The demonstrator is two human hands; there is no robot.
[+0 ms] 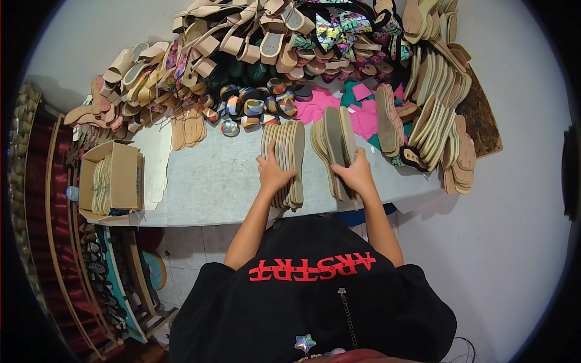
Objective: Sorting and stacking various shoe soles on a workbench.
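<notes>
A row of beige shoe soles stands on edge, packed side by side, near the front of the table. My left hand is closed around this row, its fingers at the left side and its thumb across toward the right. Just right of it, a second, smaller group of shoe soles leans together, some with a grey face showing. My right hand grips this group, thumb on the left and fingers on the right side. A narrow gap separates the two groups.
The pale table carries heaped sandals at the back and patterned rolled pieces. Pink sheets lie behind the soles. More stacked soles crowd the right. A cardboard box holding soles stands at the left end.
</notes>
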